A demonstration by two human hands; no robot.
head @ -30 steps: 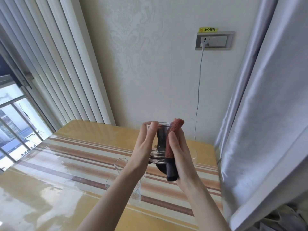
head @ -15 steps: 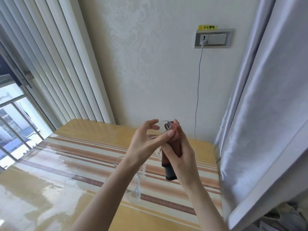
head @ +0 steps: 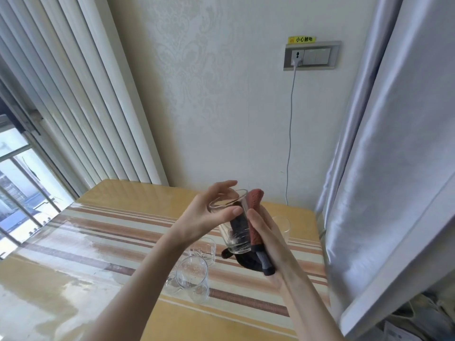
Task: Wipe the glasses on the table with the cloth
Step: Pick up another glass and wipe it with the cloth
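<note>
Glasses are the subject; one tumbler [head: 234, 225] is held in the air above the table [head: 138, 200], tilted with its mouth toward the wall. All positions are noted relative to this held tumbler.

Table: striped, glossy covering below the tumbler. Judged a hard landing surface; a drop from the present height would likely chip or break the glass.

Standing glasses: two [head: 193, 279] [head: 204, 249] below and left of the tumbler, under the left forearm, and one [head: 280, 226] just right, behind the right hand. A lowered elbow or wrist could knock them over.

Left hand [head: 204, 217]: rim pinched between thumb and fingertips only, the other fingers spread. Grip judged light; if the glass is turned hard against the cloth, the rim could slip out.

Right hand [head: 268, 242]: wrapped round the cloth [head: 254, 217], which is pressed against the tumbler's right side.

Cloth: reddish upper part, dark lower end hanging under the tumbler's base. Part of it appears through the glass; whether it lies inside cannot be told. The loose end could snag a standing glass when the tumbler is set down.
</note>
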